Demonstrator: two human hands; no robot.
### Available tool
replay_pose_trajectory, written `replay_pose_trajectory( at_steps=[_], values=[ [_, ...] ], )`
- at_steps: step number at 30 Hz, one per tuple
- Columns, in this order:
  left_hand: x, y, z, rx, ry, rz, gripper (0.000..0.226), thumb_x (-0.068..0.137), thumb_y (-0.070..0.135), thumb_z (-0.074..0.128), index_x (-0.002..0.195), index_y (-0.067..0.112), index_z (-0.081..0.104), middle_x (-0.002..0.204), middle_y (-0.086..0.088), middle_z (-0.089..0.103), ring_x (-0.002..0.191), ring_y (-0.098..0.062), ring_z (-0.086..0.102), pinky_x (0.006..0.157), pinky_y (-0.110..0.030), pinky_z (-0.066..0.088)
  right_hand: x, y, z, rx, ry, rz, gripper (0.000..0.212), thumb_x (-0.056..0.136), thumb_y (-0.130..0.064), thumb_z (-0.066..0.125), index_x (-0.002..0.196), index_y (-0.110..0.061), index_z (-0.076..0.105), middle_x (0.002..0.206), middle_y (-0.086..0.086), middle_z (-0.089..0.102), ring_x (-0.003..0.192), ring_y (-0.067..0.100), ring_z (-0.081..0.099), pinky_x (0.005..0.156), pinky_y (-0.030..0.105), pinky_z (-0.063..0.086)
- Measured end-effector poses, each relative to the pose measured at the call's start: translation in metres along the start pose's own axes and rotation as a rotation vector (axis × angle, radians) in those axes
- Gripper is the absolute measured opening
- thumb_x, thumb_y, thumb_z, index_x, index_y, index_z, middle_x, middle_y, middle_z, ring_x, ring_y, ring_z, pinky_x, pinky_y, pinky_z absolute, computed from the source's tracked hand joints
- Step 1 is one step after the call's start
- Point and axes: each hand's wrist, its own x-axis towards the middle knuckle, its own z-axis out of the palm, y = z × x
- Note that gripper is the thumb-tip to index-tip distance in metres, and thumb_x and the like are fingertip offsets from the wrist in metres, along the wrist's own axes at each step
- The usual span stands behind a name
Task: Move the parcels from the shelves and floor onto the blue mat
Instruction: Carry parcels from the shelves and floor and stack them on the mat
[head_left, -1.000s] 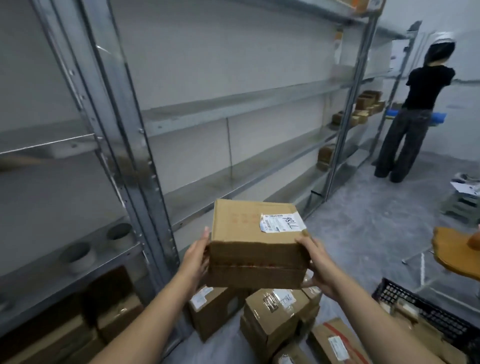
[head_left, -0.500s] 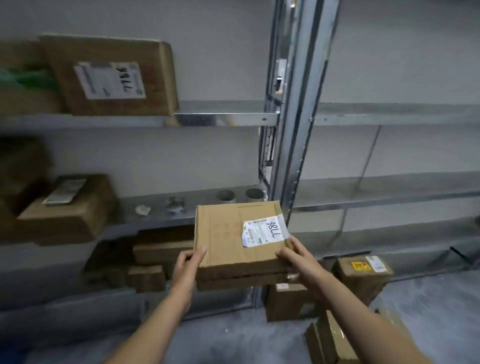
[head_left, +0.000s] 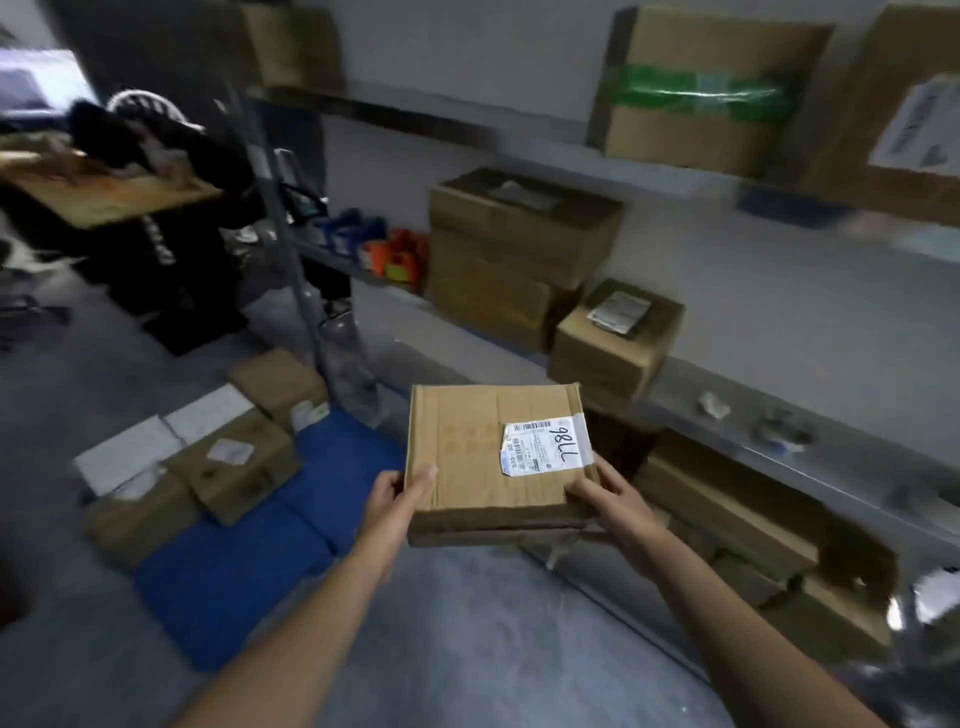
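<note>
- Carrying is the step in hand: a flat cardboard parcel (head_left: 496, 462) is held in the air, level, with its white shipping label (head_left: 545, 446) facing up and marked by hand "98LL".
- Left hand (head_left: 397, 501): closed on the parcel's near-left corner, thumb on the top face, fingers underneath and out of view.
- Right hand (head_left: 605, 499): closed on the near-right corner, thumb resting on the top edge beside the label, fingers underneath and out of view.
- Both hands grip at the near edge only; the far edge is unsupported. A strip of loose tape hangs below the near-right corner.
- Blue mat (head_left: 249, 561): lies on the floor to the left of the parcel and below it, its long axis running from near-left to far-right, toward the foot of the shelf upright (head_left: 332, 332).
- Governing relation: the mat is on the left-hand side, so the left hand is the nearer one; judged, the delivery calls for a swing leftward and a lowering.
- Parcels already on the mat (head_left: 228, 457): a cluster sits on its far-left part, some with white sheets on top. The bare blue area lies nearer the held parcel.
- Stacked cartons (head_left: 509, 260) remain on the metal shelf (head_left: 727, 421) to the right of the held parcel, with more beneath that shelf. Judged, the task is part done with much left.
- Edges of the view are blurred; small items on the shelf cannot be identified.
</note>
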Motion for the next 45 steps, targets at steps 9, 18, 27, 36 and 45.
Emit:
replay_pose_trajectory(
  at_steps=[9, 18, 27, 36, 45],
  values=[
    [0.043, -0.018, -0.164, -0.114, 0.412, -0.060, 0.039, 0.084, 0.051, 0.068, 0.101, 0.016, 0.058, 0.099, -0.002, 0.067, 0.091, -0.018, 0.066, 0.078, -0.034, 0.054, 0.095, -0.050, 0.197, -0.119, -0.417, 0.011, 0.065, 0.081, -0.036, 0.075, 0.140, -0.040, 0.048, 0.134, -0.005, 0.056, 0.105, 0.011, 0.059, 0.085, 0.042, 0.057],
    [0.110, -0.031, -0.222, -0.130, 0.546, -0.174, 0.068, 0.073, 0.063, 0.073, 0.087, -0.001, 0.058, 0.090, -0.021, 0.059, 0.087, -0.033, 0.065, 0.081, -0.048, 0.052, 0.226, -0.091, 0.323, -0.228, -0.676, 0.089, 0.059, 0.082, -0.021, 0.076, 0.135, -0.039, 0.055, 0.128, -0.004, 0.063, 0.110, 0.022, 0.062, 0.090, 0.049, 0.055],
    [0.199, -0.011, -0.239, -0.169, 0.726, -0.317, 0.055, 0.064, 0.058, 0.073, 0.097, 0.016, 0.060, 0.096, 0.000, 0.066, 0.084, -0.013, 0.065, 0.056, -0.019, 0.047, 0.321, -0.092, 0.396, -0.259, -0.728, 0.201, 0.052, 0.088, -0.012, 0.070, 0.129, -0.039, 0.052, 0.117, -0.007, 0.063, 0.102, 0.015, 0.063, 0.067, 0.029, 0.054],
    [0.326, -0.042, -0.249, -0.346, 0.583, -0.449, 0.089, 0.075, 0.022, 0.083, 0.142, 0.038, 0.026, 0.125, -0.014, 0.053, 0.105, -0.032, 0.059, 0.084, -0.047, 0.054, 0.431, -0.092, 0.441, -0.413, -0.664, 0.254, 0.052, 0.090, -0.007, 0.066, 0.133, -0.033, 0.052, 0.126, 0.002, 0.060, 0.113, 0.029, 0.059, 0.091, 0.048, 0.053],
    [0.505, -0.102, -0.257, -0.437, 0.538, -0.546, 0.095, 0.070, 0.034, 0.083, 0.148, 0.025, 0.028, 0.139, -0.009, 0.049, 0.115, -0.033, 0.057, 0.096, -0.053, 0.050, 0.600, -0.087, 0.516, -0.566, -0.631, 0.224, 0.042, 0.089, 0.007, 0.062, 0.126, -0.009, 0.052, 0.131, 0.009, 0.052, 0.118, 0.036, 0.054, 0.086, 0.052, 0.053]
  ],
)
